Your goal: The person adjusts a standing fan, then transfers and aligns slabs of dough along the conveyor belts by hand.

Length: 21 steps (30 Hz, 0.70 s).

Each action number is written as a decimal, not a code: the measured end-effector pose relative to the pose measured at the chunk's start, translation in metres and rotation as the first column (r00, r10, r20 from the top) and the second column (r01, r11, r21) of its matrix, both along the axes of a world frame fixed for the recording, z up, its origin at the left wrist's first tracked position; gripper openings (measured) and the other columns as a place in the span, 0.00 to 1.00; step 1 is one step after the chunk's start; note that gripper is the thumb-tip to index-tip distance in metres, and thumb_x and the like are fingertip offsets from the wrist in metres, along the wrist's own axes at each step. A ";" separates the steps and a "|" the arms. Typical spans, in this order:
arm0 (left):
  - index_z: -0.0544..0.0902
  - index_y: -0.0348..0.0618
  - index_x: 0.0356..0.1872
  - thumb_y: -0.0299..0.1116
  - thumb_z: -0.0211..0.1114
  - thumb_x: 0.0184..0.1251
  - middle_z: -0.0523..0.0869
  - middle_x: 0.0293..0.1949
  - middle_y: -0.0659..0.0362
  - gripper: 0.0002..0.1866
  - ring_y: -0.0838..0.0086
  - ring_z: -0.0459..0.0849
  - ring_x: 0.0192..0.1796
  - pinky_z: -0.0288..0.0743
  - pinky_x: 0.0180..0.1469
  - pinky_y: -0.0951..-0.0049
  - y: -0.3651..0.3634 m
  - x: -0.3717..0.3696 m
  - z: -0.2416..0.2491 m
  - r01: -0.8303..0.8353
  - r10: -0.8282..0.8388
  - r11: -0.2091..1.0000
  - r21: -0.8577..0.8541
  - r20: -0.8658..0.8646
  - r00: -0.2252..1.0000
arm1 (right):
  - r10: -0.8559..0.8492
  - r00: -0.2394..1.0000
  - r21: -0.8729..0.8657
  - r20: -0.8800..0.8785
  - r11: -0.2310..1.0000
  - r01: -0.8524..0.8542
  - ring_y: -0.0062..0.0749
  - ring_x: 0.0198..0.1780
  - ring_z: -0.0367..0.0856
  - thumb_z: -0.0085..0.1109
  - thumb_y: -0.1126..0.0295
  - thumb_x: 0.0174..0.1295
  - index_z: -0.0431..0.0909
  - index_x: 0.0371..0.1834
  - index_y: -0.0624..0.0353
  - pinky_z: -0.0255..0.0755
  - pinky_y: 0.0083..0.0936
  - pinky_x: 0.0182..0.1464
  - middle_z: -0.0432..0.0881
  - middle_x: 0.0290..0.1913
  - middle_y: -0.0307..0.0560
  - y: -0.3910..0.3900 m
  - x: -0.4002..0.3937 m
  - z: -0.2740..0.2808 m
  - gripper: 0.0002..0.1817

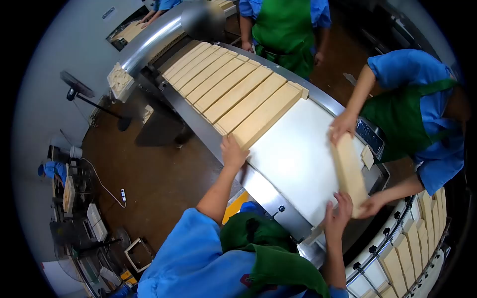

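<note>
My left hand (234,152) is closed on the near end of a long pale beige slab (274,116), the front one of a row lying crosswise on the white conveyor belt (298,149). More slabs (218,79) lie close behind it. Over the belt's right side, a co-worker's two hands (344,123) hold another long slab (349,171) by its ends, slightly blurred. My right hand (338,214) is raised beside that slab's lower end, fingers apart, close to the co-worker's lower hand (371,204). Nothing shows in its grasp.
A co-worker in a green apron (283,30) stands across the belt, another (407,114) at the right. A curved conveyor (405,253) with more slabs runs at lower right. A metal rail (268,191) edges my side. Fans (77,84) stand at left.
</note>
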<state>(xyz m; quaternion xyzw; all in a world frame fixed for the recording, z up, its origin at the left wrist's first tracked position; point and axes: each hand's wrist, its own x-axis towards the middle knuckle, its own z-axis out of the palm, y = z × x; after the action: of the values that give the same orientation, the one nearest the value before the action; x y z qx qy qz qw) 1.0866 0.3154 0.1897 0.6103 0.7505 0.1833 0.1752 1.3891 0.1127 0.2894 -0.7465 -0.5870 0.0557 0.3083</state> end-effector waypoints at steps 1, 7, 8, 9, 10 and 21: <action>0.62 0.35 0.63 0.38 0.77 0.42 0.63 0.62 0.42 0.46 0.46 0.64 0.61 0.63 0.62 0.55 0.012 -0.006 -0.002 0.005 -0.004 0.999 -0.050 0.023 1.000 | 0.047 0.997 0.012 -0.066 0.999 -0.046 0.52 0.60 0.67 0.58 0.74 0.54 0.76 0.46 0.62 0.57 0.42 0.64 0.74 0.54 0.55 0.020 -0.011 -0.001 0.15; 0.62 0.34 0.61 0.37 0.78 0.41 0.64 0.58 0.40 0.45 0.45 0.65 0.58 0.63 0.61 0.56 0.037 0.008 0.001 0.031 -0.027 0.995 -0.100 0.046 0.999 | 0.145 0.981 0.064 -0.131 0.988 -0.137 0.51 0.57 0.68 0.60 0.71 0.52 0.78 0.43 0.60 0.60 0.43 0.60 0.75 0.52 0.54 0.133 -0.046 -0.059 0.14; 0.63 0.35 0.60 0.38 0.78 0.40 0.64 0.57 0.42 0.45 0.46 0.65 0.58 0.64 0.61 0.56 0.037 0.009 0.005 0.064 -0.059 0.994 -0.088 0.059 0.997 | 0.121 0.988 0.021 -0.095 0.993 -0.120 0.52 0.58 0.67 0.61 0.69 0.52 0.78 0.43 0.60 0.60 0.43 0.61 0.74 0.52 0.56 0.151 -0.049 -0.073 0.15; 0.64 0.37 0.59 0.39 0.78 0.39 0.65 0.56 0.44 0.44 0.47 0.65 0.58 0.64 0.60 0.56 0.037 0.008 0.005 0.094 -0.089 0.993 -0.077 0.070 0.994 | 0.113 0.991 -0.047 -0.075 0.992 -0.116 0.53 0.60 0.65 0.61 0.67 0.52 0.77 0.46 0.61 0.59 0.44 0.62 0.71 0.55 0.58 0.170 -0.052 -0.083 0.18; 0.63 0.37 0.60 0.43 0.77 0.40 0.67 0.54 0.44 0.45 0.46 0.67 0.56 0.64 0.59 0.54 0.037 0.006 0.003 0.128 -0.126 0.991 -0.029 0.066 0.990 | 0.105 0.994 -0.143 -0.012 0.984 -0.106 0.54 0.63 0.60 0.61 0.64 0.53 0.73 0.54 0.62 0.57 0.45 0.63 0.67 0.60 0.59 0.190 -0.055 -0.092 0.25; 0.61 0.31 0.61 0.60 0.66 0.48 0.72 0.48 0.43 0.48 0.53 0.75 0.50 0.66 0.52 0.51 0.046 -0.001 -0.001 0.314 -0.332 0.940 -0.135 -0.149 0.931 | -0.084 0.992 -0.416 0.098 0.902 0.118 0.54 0.70 0.52 0.47 0.41 0.61 0.54 0.73 0.45 0.58 0.46 0.64 0.44 0.74 0.58 0.407 -0.090 -0.085 0.39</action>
<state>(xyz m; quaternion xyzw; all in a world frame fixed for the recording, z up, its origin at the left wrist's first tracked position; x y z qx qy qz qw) 1.0851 0.3611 0.1889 0.7284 0.6608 0.0581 0.1713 1.2991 0.5198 0.2043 -0.8264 -0.5332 0.1357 0.1195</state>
